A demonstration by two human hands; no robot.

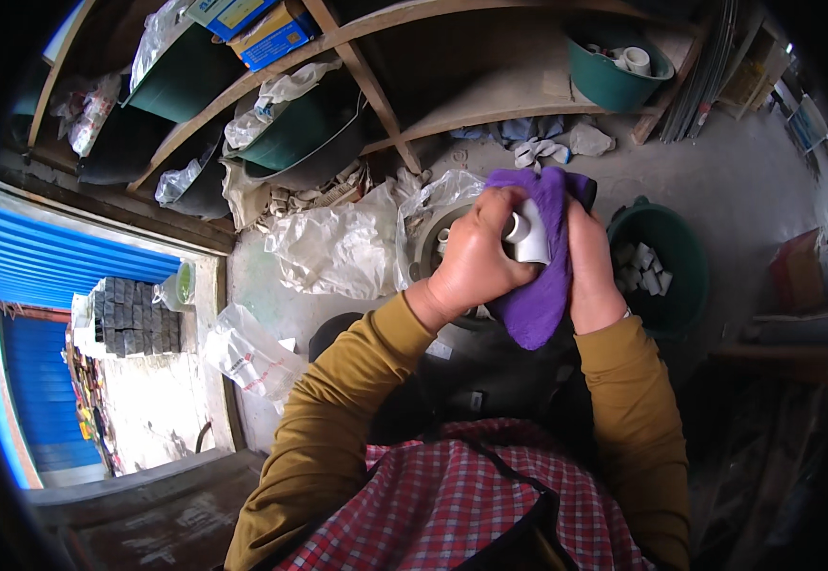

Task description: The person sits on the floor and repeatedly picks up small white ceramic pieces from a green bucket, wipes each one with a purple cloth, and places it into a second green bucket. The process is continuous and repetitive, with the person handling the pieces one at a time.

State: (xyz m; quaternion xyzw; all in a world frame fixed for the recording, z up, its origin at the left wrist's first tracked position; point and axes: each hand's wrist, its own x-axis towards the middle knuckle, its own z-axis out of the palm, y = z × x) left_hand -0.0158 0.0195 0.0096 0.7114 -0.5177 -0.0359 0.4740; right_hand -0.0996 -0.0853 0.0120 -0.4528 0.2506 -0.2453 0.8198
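A white plastic pipe fitting (531, 238) with a short side branch is held up in front of me. My left hand (479, 249) is closed around it from the left, fingers at its top and thumb at its lower end. A purple cloth (540, 303) wraps the fitting's right side and hangs below it. My right hand (592, 271) grips the cloth from the right, pressing it against the fitting; its fingertips are partly hidden behind the cloth. Beneath my hands stands a round container (425, 255) with more white fittings, mostly covered by my hands.
At right a green bucket (688, 271) holds several white fittings (644, 270). Clear plastic sheeting (333, 252) and a plastic bag (254, 354) lie on the floor at left. Wooden shelving (376, 95) with green tubs (614, 84) runs along the far side. A doorway opens at left.
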